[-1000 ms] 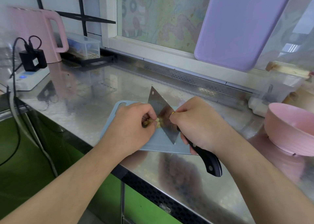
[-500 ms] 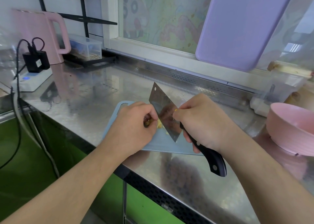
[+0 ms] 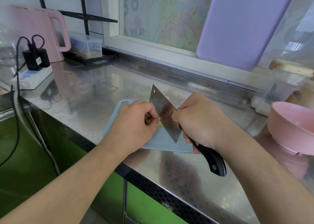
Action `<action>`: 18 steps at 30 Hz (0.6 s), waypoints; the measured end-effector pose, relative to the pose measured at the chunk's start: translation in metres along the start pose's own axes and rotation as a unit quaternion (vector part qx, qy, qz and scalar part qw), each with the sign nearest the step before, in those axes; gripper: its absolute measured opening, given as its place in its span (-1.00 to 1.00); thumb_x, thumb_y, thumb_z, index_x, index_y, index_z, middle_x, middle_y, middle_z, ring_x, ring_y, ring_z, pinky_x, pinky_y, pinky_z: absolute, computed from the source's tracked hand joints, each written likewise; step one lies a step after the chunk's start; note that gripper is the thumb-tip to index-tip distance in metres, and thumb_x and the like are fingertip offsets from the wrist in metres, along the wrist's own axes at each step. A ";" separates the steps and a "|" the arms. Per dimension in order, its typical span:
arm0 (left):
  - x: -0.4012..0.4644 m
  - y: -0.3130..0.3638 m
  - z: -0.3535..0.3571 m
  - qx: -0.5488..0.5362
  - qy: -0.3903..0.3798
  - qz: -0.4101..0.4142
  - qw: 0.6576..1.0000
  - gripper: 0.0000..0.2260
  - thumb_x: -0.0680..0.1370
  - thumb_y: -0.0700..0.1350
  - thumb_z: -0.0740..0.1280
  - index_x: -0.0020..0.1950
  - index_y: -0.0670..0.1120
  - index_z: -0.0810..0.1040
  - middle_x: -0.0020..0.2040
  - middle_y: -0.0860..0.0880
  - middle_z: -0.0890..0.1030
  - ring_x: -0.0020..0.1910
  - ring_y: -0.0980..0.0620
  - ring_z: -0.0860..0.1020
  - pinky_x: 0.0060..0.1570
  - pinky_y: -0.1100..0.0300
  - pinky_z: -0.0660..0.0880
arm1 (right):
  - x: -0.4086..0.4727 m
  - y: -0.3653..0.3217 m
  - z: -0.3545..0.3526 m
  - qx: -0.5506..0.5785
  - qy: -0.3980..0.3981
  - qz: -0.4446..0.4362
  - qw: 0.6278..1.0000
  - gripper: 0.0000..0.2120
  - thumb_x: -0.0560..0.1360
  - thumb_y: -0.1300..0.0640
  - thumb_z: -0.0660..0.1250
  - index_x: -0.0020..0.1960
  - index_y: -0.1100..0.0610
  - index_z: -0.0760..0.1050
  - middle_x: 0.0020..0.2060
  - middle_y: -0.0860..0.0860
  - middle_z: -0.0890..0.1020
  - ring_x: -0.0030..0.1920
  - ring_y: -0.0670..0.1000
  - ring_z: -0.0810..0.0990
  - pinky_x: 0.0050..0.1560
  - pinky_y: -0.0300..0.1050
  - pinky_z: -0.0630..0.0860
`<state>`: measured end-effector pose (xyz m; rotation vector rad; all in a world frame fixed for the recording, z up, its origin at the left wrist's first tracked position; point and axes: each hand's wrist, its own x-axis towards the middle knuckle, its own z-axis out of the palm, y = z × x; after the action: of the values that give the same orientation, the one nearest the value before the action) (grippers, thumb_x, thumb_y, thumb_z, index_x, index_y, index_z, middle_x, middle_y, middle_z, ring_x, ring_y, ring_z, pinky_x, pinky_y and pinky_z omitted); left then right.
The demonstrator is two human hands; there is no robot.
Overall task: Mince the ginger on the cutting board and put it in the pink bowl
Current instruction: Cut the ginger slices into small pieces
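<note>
A pale blue cutting board (image 3: 163,144) lies on the steel counter near its front edge. My left hand (image 3: 134,127) pinches a small piece of ginger (image 3: 149,121) down on the board with curled fingers. Cut yellow bits (image 3: 160,121) lie beside the blade. My right hand (image 3: 198,120) grips the black handle of a cleaver (image 3: 165,112), whose blade stands on the board right against the ginger. The pink bowl (image 3: 292,127) sits on the counter at the far right, apart from both hands.
A pink kettle (image 3: 40,31), a power strip with black chargers (image 3: 32,74) and a clear box (image 3: 86,44) stand at the back left. A purple board (image 3: 241,23) leans against the window. Clear containers (image 3: 278,89) sit behind the bowl. The counter edge runs close below the board.
The cleaver has come slightly up and then down again on the ginger beside my left fingers. My left hand stays on the ginger.
</note>
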<state>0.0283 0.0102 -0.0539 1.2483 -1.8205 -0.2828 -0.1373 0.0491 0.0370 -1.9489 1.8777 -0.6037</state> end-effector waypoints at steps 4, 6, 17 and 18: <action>0.000 -0.001 0.000 -0.005 -0.001 -0.003 1.000 -0.86 0.49 -0.20 0.50 -0.17 0.05 0.66 -0.15 0.13 0.65 -0.14 0.16 0.64 -0.01 0.09 0.64 | 0.002 -0.004 0.002 0.002 -0.026 0.027 0.999 -0.95 0.49 0.33 0.30 -0.15 0.26 0.48 -0.32 0.24 0.58 -0.49 0.15 0.54 -0.42 -0.02 0.59; 0.000 -0.001 0.000 -0.005 -0.004 -0.003 1.000 -0.85 0.49 -0.19 0.50 -0.17 0.06 0.65 -0.14 0.13 0.65 -0.13 0.16 0.64 -0.02 0.09 0.64 | 0.003 -0.004 0.004 0.017 -0.041 0.042 0.998 -0.94 0.47 0.35 0.27 -0.17 0.26 0.43 -0.40 0.25 0.56 -0.58 0.14 0.51 -0.50 -0.02 0.56; 0.000 0.001 -0.001 0.005 -0.011 -0.010 1.000 -0.85 0.50 -0.18 0.50 -0.17 0.07 0.64 -0.14 0.15 0.64 -0.13 0.17 0.63 -0.02 0.12 0.62 | 0.002 0.008 0.013 0.080 -0.010 0.047 0.996 -0.81 0.47 0.26 0.25 -0.31 0.21 0.35 -0.47 0.23 0.46 -0.71 0.08 0.40 -0.54 -0.14 0.42; 0.000 0.001 -0.001 0.007 -0.011 -0.010 1.000 -0.85 0.50 -0.18 0.50 -0.17 0.08 0.64 -0.14 0.15 0.64 -0.14 0.17 0.63 -0.02 0.12 0.63 | 0.001 0.008 0.014 0.078 -0.008 0.045 0.996 -0.80 0.48 0.25 0.24 -0.31 0.19 0.34 -0.48 0.21 0.47 -0.72 0.08 0.40 -0.55 -0.16 0.41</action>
<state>0.0285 0.0108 -0.0520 1.2777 -1.8330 -0.2976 -0.1363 0.0471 0.0212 -1.7578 1.8389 -0.6844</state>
